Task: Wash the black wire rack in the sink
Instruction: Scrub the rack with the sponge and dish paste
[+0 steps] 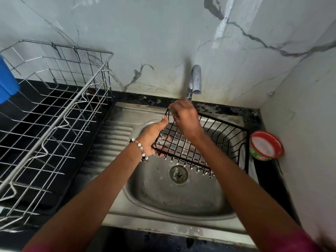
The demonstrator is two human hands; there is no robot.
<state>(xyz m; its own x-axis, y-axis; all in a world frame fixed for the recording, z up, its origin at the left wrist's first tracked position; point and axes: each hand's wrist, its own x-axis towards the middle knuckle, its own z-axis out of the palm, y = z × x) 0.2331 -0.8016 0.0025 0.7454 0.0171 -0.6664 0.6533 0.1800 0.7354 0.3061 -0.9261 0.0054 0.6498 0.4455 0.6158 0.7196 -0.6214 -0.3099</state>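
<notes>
Forearms come in from the bottom edge, both reaching over the sink (127,211). Left hand (154,137) — beaded bracelet (141,149) on the wrist — is wrapped around the near-left corner of the black wire rack (203,140), thumb up along the corner wire, fingers curled underneath and mostly hidden. Right hand (183,119) is bunched at the top-left corner of the rack, fingertips pressed together on the rim wire; it may be pinching something small there, but I cannot tell what, or whether it is just rubbing bare-handed.

Rack is held up over the basin, tilted, its far side toward the back wall and its right end over the sink's right edge — not resting on the bottom as far as shows. Drops hang off its lower wires above the drain (178,174), so it is wet. Tap (195,81) stands right behind the hands; no clear stream is visible, so running or not is unclear.

Judgement on progress: mid-wash. Wetting looks done, one corner is being worked, and the rest of the wires probably still need going over. No suds show on the rack. Red-rimmed tub (266,145) with white contents sits on the surface at right — possibly cleaner. Metal drying rack (54,99) at left stands by, likely where the washed rack goes.
</notes>
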